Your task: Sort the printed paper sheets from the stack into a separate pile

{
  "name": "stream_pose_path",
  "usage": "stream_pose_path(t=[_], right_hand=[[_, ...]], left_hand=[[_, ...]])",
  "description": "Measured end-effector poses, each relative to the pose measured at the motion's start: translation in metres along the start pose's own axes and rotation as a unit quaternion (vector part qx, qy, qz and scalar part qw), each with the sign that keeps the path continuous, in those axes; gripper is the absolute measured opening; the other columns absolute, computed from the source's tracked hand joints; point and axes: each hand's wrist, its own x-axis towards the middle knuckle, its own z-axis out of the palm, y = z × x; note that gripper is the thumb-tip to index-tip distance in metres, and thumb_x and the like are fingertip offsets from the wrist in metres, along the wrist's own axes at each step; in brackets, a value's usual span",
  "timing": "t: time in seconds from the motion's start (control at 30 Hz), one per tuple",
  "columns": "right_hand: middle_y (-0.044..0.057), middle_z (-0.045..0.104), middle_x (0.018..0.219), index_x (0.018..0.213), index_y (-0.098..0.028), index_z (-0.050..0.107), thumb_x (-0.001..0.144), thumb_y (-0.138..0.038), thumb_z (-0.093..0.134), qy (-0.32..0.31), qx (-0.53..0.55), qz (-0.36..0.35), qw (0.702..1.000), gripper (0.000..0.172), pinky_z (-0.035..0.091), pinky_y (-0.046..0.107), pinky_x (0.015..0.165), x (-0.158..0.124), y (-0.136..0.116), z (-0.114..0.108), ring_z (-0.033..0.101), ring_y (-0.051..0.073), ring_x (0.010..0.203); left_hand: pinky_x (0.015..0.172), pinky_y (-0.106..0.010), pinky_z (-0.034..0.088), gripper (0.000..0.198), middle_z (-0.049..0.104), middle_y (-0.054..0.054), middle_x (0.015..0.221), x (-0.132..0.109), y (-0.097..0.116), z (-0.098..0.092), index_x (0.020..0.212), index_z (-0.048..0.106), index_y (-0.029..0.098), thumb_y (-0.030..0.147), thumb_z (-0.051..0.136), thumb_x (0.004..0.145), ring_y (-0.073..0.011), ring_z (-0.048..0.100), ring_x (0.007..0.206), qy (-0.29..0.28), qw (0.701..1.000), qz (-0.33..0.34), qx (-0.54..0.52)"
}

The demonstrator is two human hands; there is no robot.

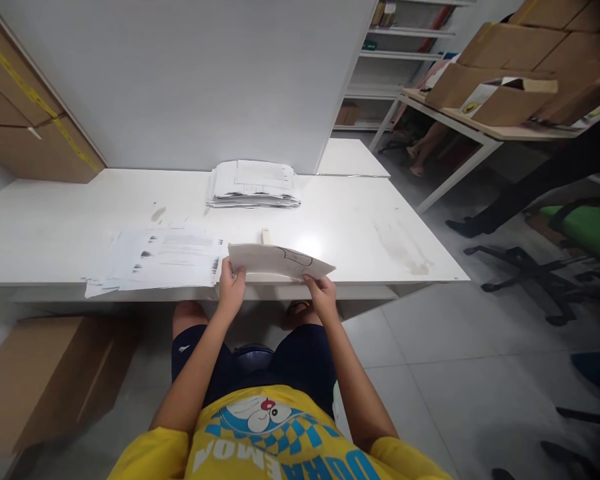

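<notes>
A sheaf of paper (275, 259) is held up at the front edge of the white table, slightly bowed, with a dark outline drawn on its face. My left hand (231, 287) grips its left end, thumb on the near side. At the right end, my right hand (321, 293) pinches the lower edge. Behind the paper a small cream-coloured block (265, 236) partly shows. Left of my hands lies a loose spread of printed sheets (175, 257) with dark smudges along their edges. Farther back sits a thick stack of papers (255, 183).
The white table (340, 220) ends against a grey panel (205, 80). Cardboard boxes (35, 113) stand at the back left, and another box (55, 380) is under the table. At right are a green office chair (583, 227), a box-laden table (445, 113) and a person's leg (530, 170).
</notes>
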Motion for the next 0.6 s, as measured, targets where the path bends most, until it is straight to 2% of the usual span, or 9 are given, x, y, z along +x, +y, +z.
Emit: stream_pose_path(t=[0.13,0.23,0.37,0.47,0.6], right_hand=[[0.007,0.077,0.094,0.087,-0.02,0.076,0.072,-0.054,0.072,0.02,0.009,0.008,1.0,0.037,0.054,0.041,0.088,-0.004,-0.009,-0.012,0.068,0.027,0.095],[0.006,0.077,0.095,0.089,-0.02,0.077,0.07,-0.056,0.075,-0.042,-0.021,0.053,0.997,0.041,0.054,0.041,0.087,-0.013,-0.01,-0.028,0.069,0.028,0.096],[0.008,0.078,0.101,0.096,-0.02,0.078,0.065,-0.055,0.082,-0.099,-0.011,0.159,0.982,0.048,0.055,0.044,0.088,-0.027,-0.005,-0.043,0.07,0.03,0.097],[0.008,0.078,0.103,0.099,-0.02,0.077,0.061,-0.053,0.085,-0.092,0.048,0.203,0.974,0.051,0.056,0.044,0.089,-0.03,-0.009,-0.046,0.071,0.029,0.098],[0.009,0.077,0.109,0.099,-0.019,0.076,0.058,-0.048,0.087,-0.091,0.072,0.219,0.969,0.051,0.056,0.045,0.093,-0.026,-0.024,-0.048,0.071,0.03,0.102]], left_hand=[[0.089,-0.033,0.053,0.02,0.067,-0.004,0.094,-0.014,0.012,-0.008,0.102,0.057,0.022,0.037,0.053,0.09,-0.0199,0.066,0.094,-0.014,1.0,-0.015,-0.005],[0.086,-0.031,0.055,0.025,0.069,-0.005,0.095,-0.031,0.013,-0.014,0.103,0.061,0.021,0.041,0.054,0.09,-0.0197,0.067,0.092,0.002,1.0,-0.029,0.005],[0.074,-0.03,0.055,0.029,0.071,-0.004,0.087,-0.039,0.006,-0.02,0.111,0.066,0.021,0.036,0.058,0.088,-0.0184,0.068,0.078,-0.005,0.996,-0.067,0.058],[0.069,-0.028,0.053,0.037,0.072,-0.003,0.082,-0.035,0.002,-0.024,0.121,0.066,0.021,0.032,0.06,0.086,-0.0162,0.065,0.067,-0.044,0.99,-0.066,0.117],[0.066,-0.026,0.05,0.041,0.073,-0.003,0.082,-0.034,-0.003,-0.025,0.127,0.066,0.019,0.034,0.056,0.089,-0.0162,0.065,0.07,-0.103,0.984,-0.078,0.122]])
